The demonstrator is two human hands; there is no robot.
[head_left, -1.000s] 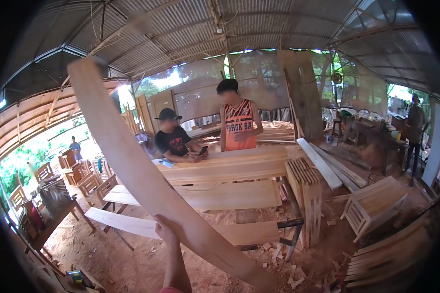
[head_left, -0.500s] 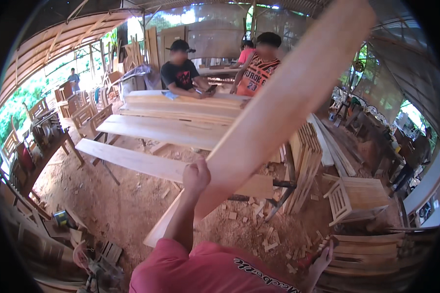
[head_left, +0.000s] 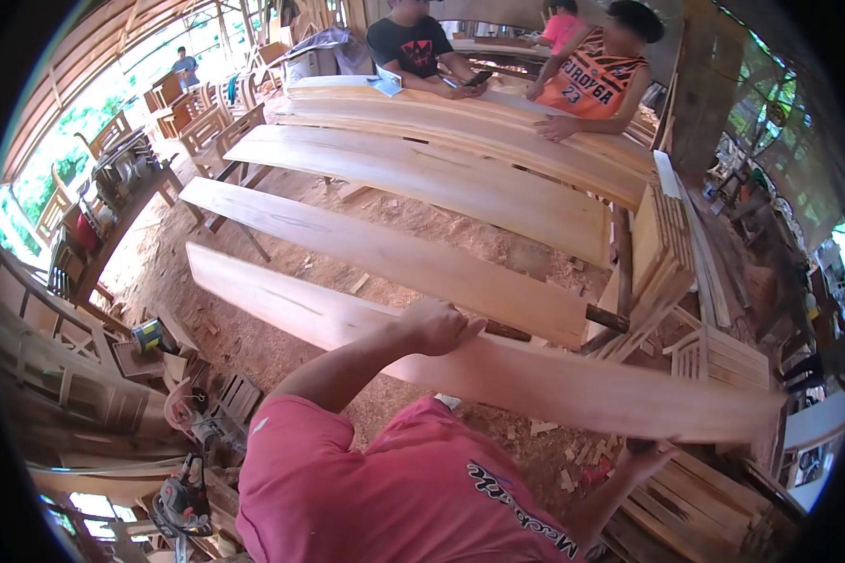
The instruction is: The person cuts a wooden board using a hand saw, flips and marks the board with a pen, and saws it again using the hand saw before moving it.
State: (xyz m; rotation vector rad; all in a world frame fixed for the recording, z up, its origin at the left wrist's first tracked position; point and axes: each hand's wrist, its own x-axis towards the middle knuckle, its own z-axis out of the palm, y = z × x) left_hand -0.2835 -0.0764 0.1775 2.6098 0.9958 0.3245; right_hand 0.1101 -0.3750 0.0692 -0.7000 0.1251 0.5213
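A wooden plank [head_left: 582, 392] beside other boards [head_left: 385, 253] is clasped mid-length in the curled left hand [head_left: 439, 327] and best kept level, while the grip of the right hand [head_left: 650, 460] near its edge cannot be told.

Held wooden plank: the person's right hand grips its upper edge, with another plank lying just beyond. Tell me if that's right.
Wrong hand: the head view shows the left hand gripping the upper edge of the held wooden plank; another plank does lie just beyond.
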